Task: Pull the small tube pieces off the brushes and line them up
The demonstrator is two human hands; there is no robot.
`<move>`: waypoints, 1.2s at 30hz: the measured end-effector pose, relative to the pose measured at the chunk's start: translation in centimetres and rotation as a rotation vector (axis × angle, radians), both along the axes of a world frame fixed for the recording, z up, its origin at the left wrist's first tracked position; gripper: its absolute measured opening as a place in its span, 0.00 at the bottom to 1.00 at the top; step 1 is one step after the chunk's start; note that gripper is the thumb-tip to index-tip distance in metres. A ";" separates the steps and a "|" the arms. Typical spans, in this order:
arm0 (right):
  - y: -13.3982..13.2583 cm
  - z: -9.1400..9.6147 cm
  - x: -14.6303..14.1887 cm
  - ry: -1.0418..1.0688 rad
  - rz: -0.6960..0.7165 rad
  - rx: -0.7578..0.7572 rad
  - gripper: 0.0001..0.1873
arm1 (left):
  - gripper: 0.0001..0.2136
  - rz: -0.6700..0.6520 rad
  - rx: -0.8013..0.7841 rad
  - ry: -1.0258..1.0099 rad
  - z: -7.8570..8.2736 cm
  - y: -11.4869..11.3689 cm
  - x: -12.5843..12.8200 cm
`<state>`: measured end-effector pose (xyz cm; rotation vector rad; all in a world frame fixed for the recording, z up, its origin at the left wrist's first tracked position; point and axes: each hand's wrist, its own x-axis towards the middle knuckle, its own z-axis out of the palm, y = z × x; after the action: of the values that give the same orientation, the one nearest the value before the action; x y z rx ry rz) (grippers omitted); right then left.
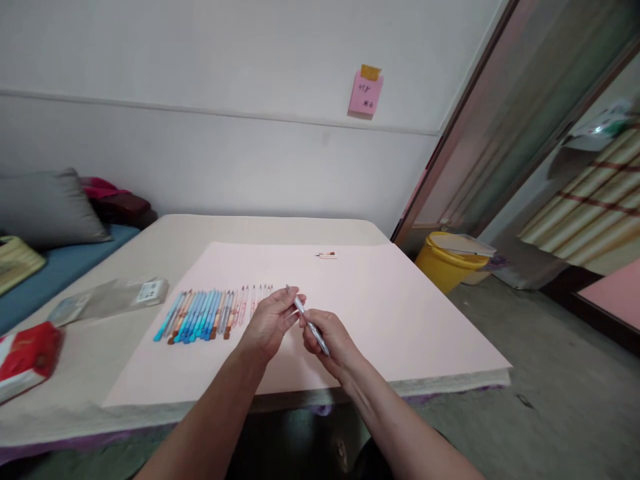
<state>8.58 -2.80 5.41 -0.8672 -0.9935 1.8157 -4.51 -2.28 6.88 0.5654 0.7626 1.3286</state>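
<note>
A slim silver-grey pen (317, 337) is held at a slant between my two hands above the pink sheet (400, 320). My left hand (273, 320) pinches its upper, tip end between thumb and fingers. Lower down, my right hand (327, 337) is closed around the barrel. Left of my hands, a row of several pens (200, 317) in blue, brown, grey and clear-pink lies side by side on the sheet. Its right end is partly hidden behind my left hand. Farther back lie a few small thin pieces (327, 255), too small to make out.
A clear plastic bag (113, 300) and a red-and-white packet (30, 360) lie on the table's left side. Beyond is a grey cushion (50, 207) on a blue seat. A yellow bucket (445, 260) stands on the floor at right. A pink note (365, 93) is taped to the wall.
</note>
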 end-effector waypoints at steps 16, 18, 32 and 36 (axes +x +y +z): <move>0.1 0.0 0.2 -0.015 -0.013 -0.025 0.08 | 0.05 -0.013 -0.040 -0.022 -0.1 0.2 -0.2; 0.1 0.0 0.2 -0.023 -0.006 -0.039 0.07 | 0.03 0.009 -0.025 -0.012 -0.3 0.3 -0.2; 0.2 0.0 0.1 0.057 0.016 -0.088 0.09 | 0.06 -0.046 -0.018 0.029 -0.5 0.1 0.2; 0.3 0.1 0.1 0.096 0.022 -0.116 0.12 | 0.08 -0.070 -0.088 -0.026 -0.2 -0.1 0.2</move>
<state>8.70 -2.55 5.50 -0.8331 -0.8472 1.9309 -4.28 -2.40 6.70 0.4989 0.7693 1.2294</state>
